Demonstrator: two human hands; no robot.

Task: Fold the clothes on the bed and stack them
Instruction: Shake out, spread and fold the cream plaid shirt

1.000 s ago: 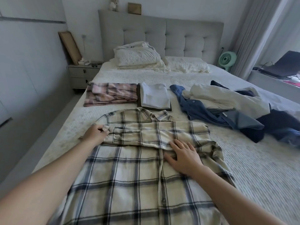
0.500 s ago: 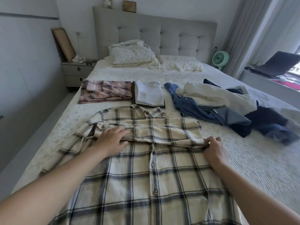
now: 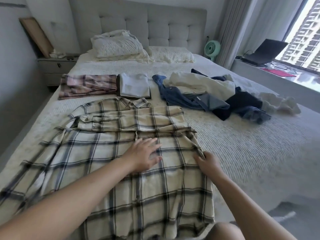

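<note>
Grey tufted headboard [image 3: 150,23] stands at 12 o'clock, two white pillows [image 3: 119,45] stacked against it and a flatter pillow [image 3: 171,54] just beside them. Grey nightstand [image 3: 57,69] sits at 10 o'clock, a wooden frame [image 3: 35,36] leaning on the wall above it. Green fan [image 3: 212,48] stands at 1 o'clock beside the curtain [image 3: 232,28]. Open laptop [image 3: 263,51] rests on the window ledge [image 3: 270,76] at 2 o'clock.

There is bare bed [image 3: 242,153] to the right of the plaid shirt [image 3: 121,144]. Behind the shirt, two folded piles [image 3: 107,85] and a messy heap [image 3: 207,94] block the way.
</note>
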